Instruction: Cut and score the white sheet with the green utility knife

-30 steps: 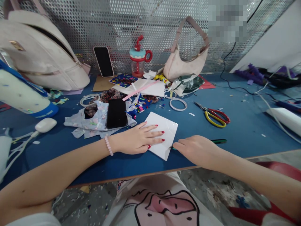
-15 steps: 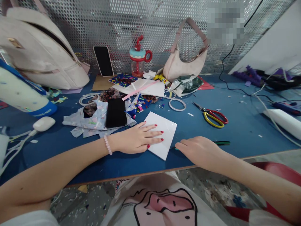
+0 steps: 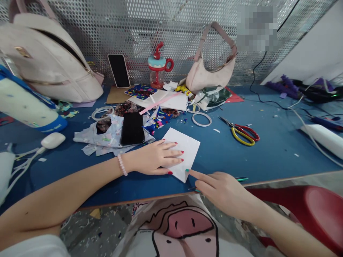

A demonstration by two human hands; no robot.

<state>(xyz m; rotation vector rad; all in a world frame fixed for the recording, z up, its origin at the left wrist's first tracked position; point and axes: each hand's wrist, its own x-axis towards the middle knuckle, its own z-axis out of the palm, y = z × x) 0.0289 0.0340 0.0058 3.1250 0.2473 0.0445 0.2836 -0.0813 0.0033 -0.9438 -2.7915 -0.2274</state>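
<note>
- Left hand (image 3: 151,157) spread flat on white card (image 3: 188,145), probably steadying it.
- Right hand (image 3: 222,189) curled round slim green tool (image 3: 242,179), likely leaving index free at card's edge.

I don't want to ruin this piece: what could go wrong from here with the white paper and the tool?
The slim green tool in the right hand has its thin tip fairly near the left hand; a slip might nick a finger. The tip also sits close to the front edge of the blue table and could slide off. The white paper might shift under the left hand.
</note>
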